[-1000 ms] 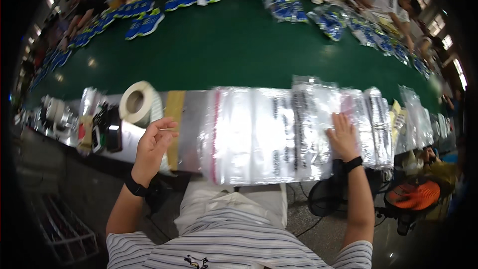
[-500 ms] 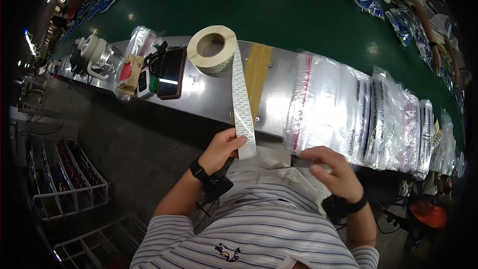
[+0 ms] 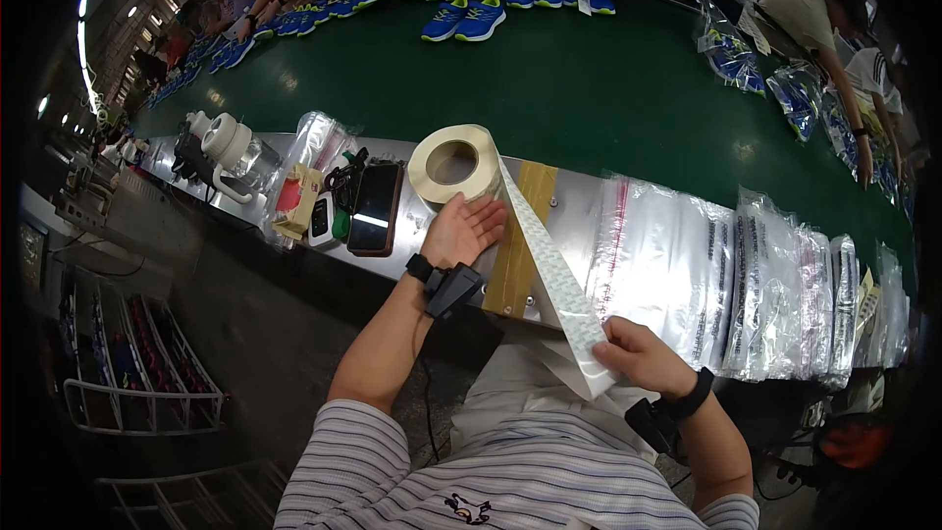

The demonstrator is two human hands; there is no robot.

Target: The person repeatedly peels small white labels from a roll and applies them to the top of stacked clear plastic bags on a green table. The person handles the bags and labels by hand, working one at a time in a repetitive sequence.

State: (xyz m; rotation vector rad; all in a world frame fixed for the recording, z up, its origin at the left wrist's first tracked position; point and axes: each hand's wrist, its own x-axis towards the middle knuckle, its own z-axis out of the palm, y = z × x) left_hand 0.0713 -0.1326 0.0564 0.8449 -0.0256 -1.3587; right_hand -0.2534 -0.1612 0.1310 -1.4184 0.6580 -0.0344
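Note:
A roll of white label tape point(image 3: 429, 175) lies on the metal ledge, its hollow core facing up. From its right side a long printed strip point(image 3: 547, 257) runs down toward me, twisted along its length. My right hand point(image 3: 643, 355) pinches the free end of that strip between thumb and fingers, near my lap. At the near side of the roll, my left hand point(image 3: 464, 232) rests palm up with fingers stretched out, close to the roll's edge and holding nothing. Brown packing tape point(image 3: 520, 226) is stuck across the ledge beside it.
Stacks of clear plastic bags point(image 3: 662, 275) spread along the ledge to the right. Left of the roll lie a phone point(image 3: 376, 211), a small box point(image 3: 296, 201) and a bottle point(image 3: 240, 152). Beyond is a green belt point(image 3: 589, 88) with blue shoes point(image 3: 463, 20); people work alongside it.
My left hand has let go of the strip and moved up to the roll. My right hand has taken the strip's end and drawn it rightward. The view has tilted up.

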